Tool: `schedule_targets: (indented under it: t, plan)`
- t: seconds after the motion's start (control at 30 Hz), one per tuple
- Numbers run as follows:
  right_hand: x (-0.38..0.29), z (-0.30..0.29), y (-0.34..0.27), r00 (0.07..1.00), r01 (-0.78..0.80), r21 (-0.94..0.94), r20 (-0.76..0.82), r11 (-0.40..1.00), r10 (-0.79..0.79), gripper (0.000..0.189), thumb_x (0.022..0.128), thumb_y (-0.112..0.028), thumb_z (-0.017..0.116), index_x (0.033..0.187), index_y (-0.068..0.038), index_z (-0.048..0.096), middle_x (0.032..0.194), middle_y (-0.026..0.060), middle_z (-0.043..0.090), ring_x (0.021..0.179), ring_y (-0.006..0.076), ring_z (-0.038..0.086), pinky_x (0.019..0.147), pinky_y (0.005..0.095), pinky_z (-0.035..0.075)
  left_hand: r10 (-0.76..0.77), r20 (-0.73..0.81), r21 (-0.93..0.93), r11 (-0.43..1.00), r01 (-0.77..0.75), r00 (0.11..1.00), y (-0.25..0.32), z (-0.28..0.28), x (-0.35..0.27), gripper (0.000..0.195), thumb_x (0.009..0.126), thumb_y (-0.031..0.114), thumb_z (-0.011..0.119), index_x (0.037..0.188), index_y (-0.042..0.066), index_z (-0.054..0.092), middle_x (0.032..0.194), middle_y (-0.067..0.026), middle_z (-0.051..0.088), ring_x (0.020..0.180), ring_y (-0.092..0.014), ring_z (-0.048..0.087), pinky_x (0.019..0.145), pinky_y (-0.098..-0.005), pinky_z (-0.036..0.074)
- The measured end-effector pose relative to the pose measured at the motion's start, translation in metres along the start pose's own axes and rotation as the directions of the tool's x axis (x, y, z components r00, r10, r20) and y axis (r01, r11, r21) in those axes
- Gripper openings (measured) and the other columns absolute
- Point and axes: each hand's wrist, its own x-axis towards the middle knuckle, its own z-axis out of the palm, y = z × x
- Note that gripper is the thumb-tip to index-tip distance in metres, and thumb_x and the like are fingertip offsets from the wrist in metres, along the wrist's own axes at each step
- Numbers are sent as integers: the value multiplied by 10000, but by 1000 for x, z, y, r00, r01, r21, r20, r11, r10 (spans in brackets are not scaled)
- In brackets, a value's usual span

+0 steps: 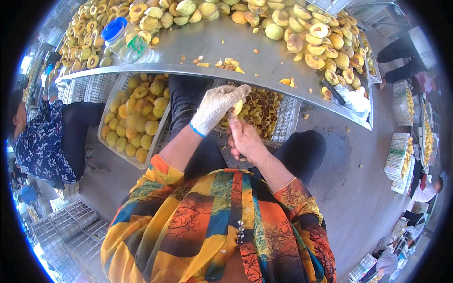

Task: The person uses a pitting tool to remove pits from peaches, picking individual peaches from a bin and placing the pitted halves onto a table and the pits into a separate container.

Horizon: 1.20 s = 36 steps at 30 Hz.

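Note:
My left hand [220, 105], in a white knitted glove with a blue cuff edge, grips a piece of yellow fruit [236, 107], likely peach. My bare right hand [246, 139] is closed around the handle of a small hand tool [231, 115]. Its metal end meets the fruit, but the tip's shape is hidden. Both hands are over my lap, just before the metal table's near edge. Beneath them a white plastic crate [289, 115] holds many small fruit pieces with brown centres. Left of my leg is a pale plastic tub [142, 165] of whole-looking yellow-green fruit [136, 123].
Halved fruit [315, 46] is heaped across the metal table [198, 44]. On it are a blue-lidded clear jar [127, 42], a black-handled tool [333, 92] and a white plastic bag [355, 102]. A person [46, 141] sits at left; stacked crates [67, 230] stand behind.

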Motion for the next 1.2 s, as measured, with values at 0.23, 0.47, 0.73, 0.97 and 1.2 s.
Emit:
schedule_targets:
  t: [0.23, 0.47, 0.73, 0.97, 1.2]
  plan:
    - [-2, -4, -2, 959, -276, 243, 138, 930, 249, 463, 951, -492, 336, 883, -41, 416, 586, 15, 393, 367, 83, 329, 339, 264, 339, -336, -44, -11, 942, 336, 941, -12, 10, 1, 342, 820, 324, 682, 891, -8, 636, 685, -42, 629, 573, -96, 554, 522, -231, 439]
    - [9, -19, 11, 881, -414, 499, 429, 762, 198, 477, 946, -515, 330, 904, -57, 454, 580, -6, 368, 352, 67, 303, 340, 253, 315, -379, 151, -631, 674, 384, 913, -19, 21, 7, 332, 849, 366, 631, 921, 44, 593, 727, -77, 609, 592, -171, 588, 549, -280, 494]
    - [38, -8, 18, 949, -267, 617, 301, 741, 91, 297, 909, -367, 538, 856, -84, 469, 573, -14, 391, 377, 71, 356, 344, 253, 321, -417, -376, -828, 552, -99, 828, -19, -75, -4, 280, 879, 395, 560, 876, 115, 553, 783, -49, 617, 655, -152, 600, 492, -243, 427]
    - [69, -33, 62, 970, -227, 19, -87, 974, 227, 219, 855, -205, 602, 851, -34, 465, 602, 17, 464, 438, 102, 452, 358, 275, 382, 501, -377, 926, 226, 303, 779, -18, -161, -12, 170, 868, 155, 529, 970, 80, 641, 959, -79, 644, 977, -243, 593, 822, -311, 470]
    - [61, -40, 56, 982, -113, -128, -163, 985, 92, 307, 846, -276, 605, 830, -5, 463, 499, 48, 500, 369, 126, 488, 323, 281, 391, 643, 196, 910, 162, -381, 740, 62, 16, 149, 293, 811, 283, 601, 1071, 151, 631, 1149, -77, 573, 1098, -253, 527, 910, -377, 451]
